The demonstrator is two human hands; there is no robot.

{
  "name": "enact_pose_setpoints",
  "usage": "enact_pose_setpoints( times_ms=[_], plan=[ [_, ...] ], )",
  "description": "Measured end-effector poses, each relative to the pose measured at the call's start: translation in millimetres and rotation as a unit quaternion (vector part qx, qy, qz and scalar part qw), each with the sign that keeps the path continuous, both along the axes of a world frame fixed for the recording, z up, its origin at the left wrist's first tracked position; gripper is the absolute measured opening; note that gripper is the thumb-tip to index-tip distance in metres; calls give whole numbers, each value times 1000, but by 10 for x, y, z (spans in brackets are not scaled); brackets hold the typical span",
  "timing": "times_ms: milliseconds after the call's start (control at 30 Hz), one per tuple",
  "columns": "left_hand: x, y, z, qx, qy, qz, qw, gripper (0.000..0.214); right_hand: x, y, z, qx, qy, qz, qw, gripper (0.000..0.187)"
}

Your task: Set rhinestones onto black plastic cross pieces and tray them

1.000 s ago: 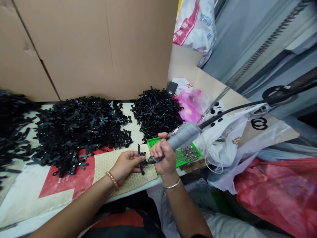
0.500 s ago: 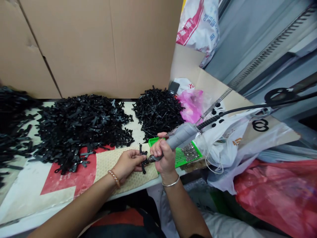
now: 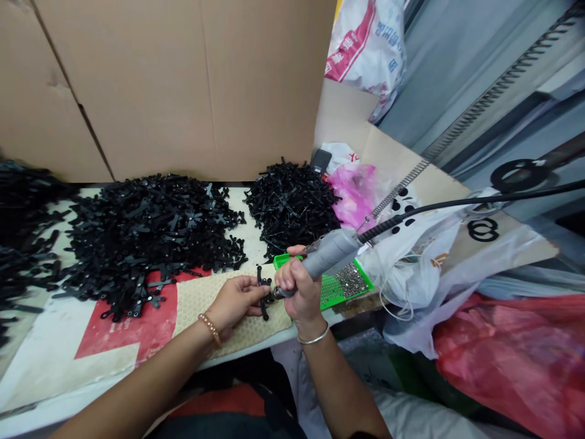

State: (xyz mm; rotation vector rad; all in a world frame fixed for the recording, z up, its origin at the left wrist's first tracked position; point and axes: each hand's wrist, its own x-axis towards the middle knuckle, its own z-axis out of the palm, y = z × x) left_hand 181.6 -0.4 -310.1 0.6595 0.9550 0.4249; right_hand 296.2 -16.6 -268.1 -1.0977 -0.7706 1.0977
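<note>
My left hand (image 3: 237, 300) pinches a small black plastic part (image 3: 265, 311) between thumb and fingers, over a tan textured mat (image 3: 196, 305). Wrapped round a grey electric screwdriver (image 3: 326, 259) is my right hand (image 3: 299, 286). The screwdriver is tilted, its tip pointing left at the black part; whether the two touch is hard to make out, as fingers partly cover the spot. Behind the right hand lies a green perforated tray (image 3: 331, 292) with many small metal screws (image 3: 351, 278) at its right end.
Heaps of black parts (image 3: 150, 225) and a smaller heap (image 3: 292, 204) lie along a cardboard wall (image 3: 159, 91). A coiled spring (image 3: 402, 188) and a black cable (image 3: 457, 198) run up right from the screwdriver. Plastic bags, one pink (image 3: 354, 192) and one red (image 3: 512, 353), crowd the right side.
The screwdriver and my right hand have shifted very slightly left. My left hand keeps its hold on the black part in the same place.
</note>
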Motion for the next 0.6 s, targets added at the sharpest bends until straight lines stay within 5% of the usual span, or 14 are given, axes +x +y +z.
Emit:
enact_pose_setpoints(
  times_ms=[300, 600],
  plan=[
    [13, -5, -27, -3, -4, 7, 1000, 40, -14, -24, -69, 16, -10, 26, 999, 42],
    [68, -21, -130, -28, -19, 37, 999, 42, 18, -97, -127, 1, -71, 137, 988, 43]
  ],
)
